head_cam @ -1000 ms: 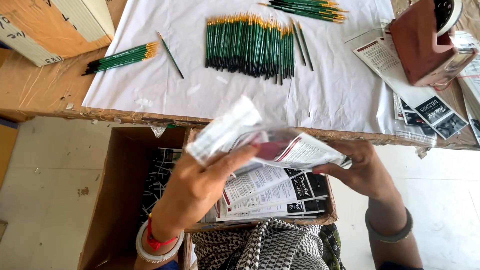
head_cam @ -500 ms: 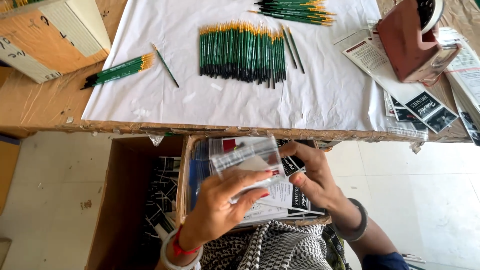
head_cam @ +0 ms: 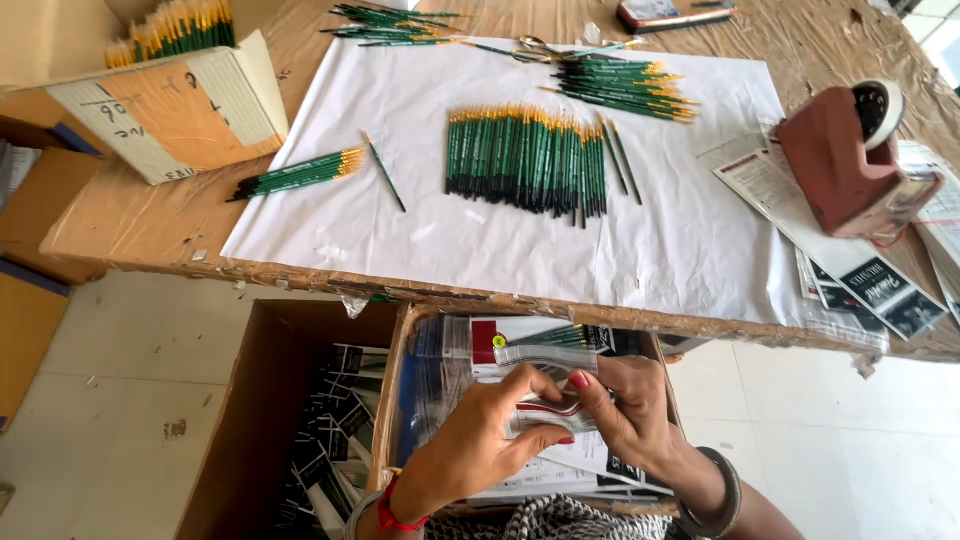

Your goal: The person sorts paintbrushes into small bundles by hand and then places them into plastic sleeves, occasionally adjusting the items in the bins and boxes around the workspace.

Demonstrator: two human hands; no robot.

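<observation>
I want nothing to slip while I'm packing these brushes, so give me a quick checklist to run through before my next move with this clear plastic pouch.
1. Both hands on the clear plastic pouch: ok. The left hand and the right hand pinch it together.
2. Pouch supported from below: ok, it is held over the open cardboard tray of packets on the lap.
3. Brushes inside the pouch: cannot tell, the fingers cover its middle.
4. Supply within view: ok, the row of green-handled paintbrushes lies on the white paper sheet.
5. Red tape dispenser standing on the table: ok.
6. Pouch sealed: cannot tell.
</observation>
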